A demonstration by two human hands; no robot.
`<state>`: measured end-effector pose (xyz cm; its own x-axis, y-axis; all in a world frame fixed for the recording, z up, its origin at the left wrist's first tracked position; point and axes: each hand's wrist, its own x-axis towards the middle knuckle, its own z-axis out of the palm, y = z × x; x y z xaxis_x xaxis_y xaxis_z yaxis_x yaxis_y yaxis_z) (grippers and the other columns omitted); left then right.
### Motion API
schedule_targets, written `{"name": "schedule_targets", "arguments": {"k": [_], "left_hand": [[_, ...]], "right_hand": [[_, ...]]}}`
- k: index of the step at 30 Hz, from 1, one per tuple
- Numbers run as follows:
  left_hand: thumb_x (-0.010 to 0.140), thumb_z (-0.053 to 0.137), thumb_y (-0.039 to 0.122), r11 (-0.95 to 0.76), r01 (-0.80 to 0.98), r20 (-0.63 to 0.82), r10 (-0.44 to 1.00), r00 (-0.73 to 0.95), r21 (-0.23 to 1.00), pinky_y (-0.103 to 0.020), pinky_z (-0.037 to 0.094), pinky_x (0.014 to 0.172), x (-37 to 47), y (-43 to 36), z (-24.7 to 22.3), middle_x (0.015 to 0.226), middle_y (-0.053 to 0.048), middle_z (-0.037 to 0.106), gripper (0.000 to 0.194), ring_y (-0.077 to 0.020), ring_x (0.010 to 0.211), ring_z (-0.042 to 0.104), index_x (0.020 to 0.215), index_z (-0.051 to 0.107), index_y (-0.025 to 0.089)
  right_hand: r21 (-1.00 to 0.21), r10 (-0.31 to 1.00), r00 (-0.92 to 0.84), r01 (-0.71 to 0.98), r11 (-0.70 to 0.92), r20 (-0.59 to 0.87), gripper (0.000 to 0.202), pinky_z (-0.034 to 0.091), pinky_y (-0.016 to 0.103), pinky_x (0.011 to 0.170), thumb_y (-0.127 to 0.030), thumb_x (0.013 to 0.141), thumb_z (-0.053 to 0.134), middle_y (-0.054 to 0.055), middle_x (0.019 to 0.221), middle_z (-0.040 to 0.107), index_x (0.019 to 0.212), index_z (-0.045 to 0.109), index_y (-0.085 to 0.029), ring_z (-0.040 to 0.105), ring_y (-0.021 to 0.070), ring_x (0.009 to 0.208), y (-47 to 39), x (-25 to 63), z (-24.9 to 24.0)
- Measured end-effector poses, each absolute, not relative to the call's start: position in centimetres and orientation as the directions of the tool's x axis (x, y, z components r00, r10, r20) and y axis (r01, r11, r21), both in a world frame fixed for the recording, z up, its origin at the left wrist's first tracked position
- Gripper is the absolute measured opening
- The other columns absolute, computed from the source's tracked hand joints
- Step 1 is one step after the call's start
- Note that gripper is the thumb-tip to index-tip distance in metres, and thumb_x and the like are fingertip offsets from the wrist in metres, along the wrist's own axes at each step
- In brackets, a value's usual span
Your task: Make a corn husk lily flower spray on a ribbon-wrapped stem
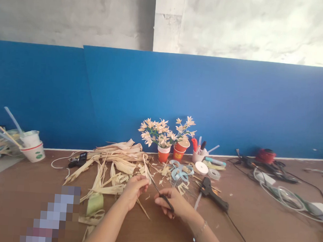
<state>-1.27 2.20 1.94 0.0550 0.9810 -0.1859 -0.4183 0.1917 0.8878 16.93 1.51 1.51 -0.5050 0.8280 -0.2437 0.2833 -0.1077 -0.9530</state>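
Between the fingertips of my left hand (135,190) is a pale strip of corn husk (146,170), pointing up and away. My right hand (172,202) grips black-handled scissors (167,202), fingers around the handles. The scissor blades reach up and left to the husk strip; whether they are cutting into it I cannot tell. Just left of my hands lies a heap of dried corn husks (119,166), with a green ribbon roll (95,204) at its near side. Husk scraps (183,189) and a light blue ribbon (180,172) lie beyond my right hand.
Husk flowers (161,130) stand in red paper cups (163,156) by the blue partition (207,98). A black glue gun (213,194) with its cord lies right of my hand. White cups (33,150) stand far left; coiled cables (288,200) lie far right.
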Motion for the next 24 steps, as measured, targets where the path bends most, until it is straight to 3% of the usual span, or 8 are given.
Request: {"name": "schedule_targets", "arguments": {"k": [12,24], "left_hand": [[0.050,0.078,0.022,0.154,-0.393,-0.165,0.986,0.006,0.907,-0.019,0.038,0.051,-1.21,2.43,1.71,0.054,0.003,0.057,0.022,-0.0069,0.049,0.050,0.059,0.060,0.015],[0.052,0.075,0.029,-0.035,-0.261,-0.031,0.969,-0.243,0.965,-0.022,0.040,0.052,-0.77,2.89,1.07,0.053,0.001,0.060,0.021,-0.0117,0.052,0.053,0.062,0.062,0.014]], "right_hand": [[-0.938,0.819,-0.508,0.333,-0.098,-0.266,0.041,0.023,0.015,0.029,-0.052,0.068,0.067,-0.006,0.045,0.054,0.084,0.063,-0.014,0.042,0.0045,0.030,1.49,17.30,1.97],[-0.927,0.791,-0.527,0.351,-0.132,-0.312,0.039,0.019,0.013,0.025,-0.050,0.070,0.065,-0.006,0.047,0.057,0.087,0.062,-0.015,0.045,0.0044,0.032,1.53,17.23,1.53]]}}
